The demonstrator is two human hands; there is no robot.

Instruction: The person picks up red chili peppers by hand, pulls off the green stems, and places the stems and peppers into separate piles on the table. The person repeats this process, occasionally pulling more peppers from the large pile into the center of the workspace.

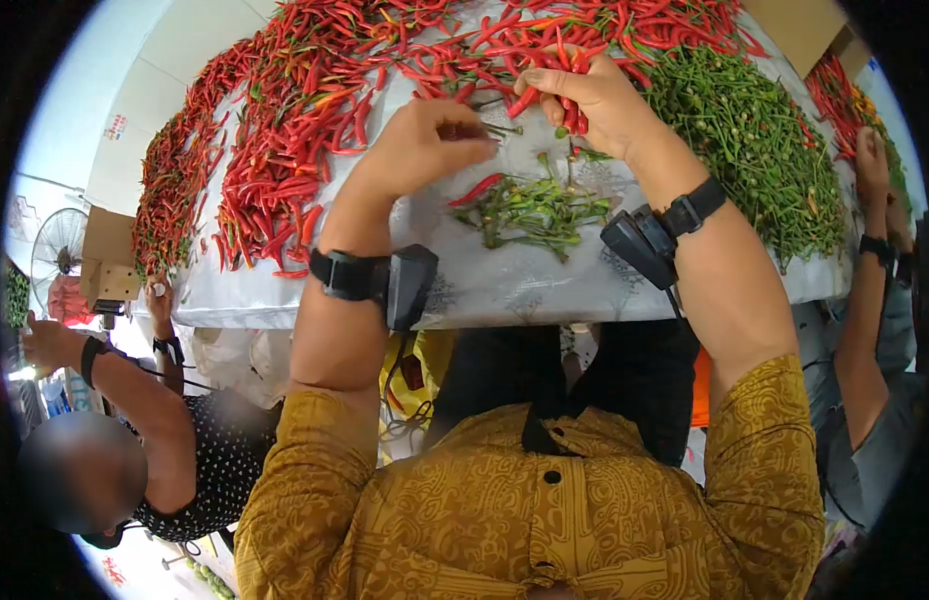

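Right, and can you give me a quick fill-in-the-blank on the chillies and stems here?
The right hand holds chilli peppers coloured ____.
The small pile of green stems lies ____ the left wrist and the right wrist.
From the wearer's view, the large heap of green stems is on the small pile's ____ side.
The wrist straps are coloured ____.

Missing words: red; between; right; black.

Pale wall [97, 62] far L | caged fan [58, 243] L | cdbd box [109, 243] btwn fan & tbl [255, 314]
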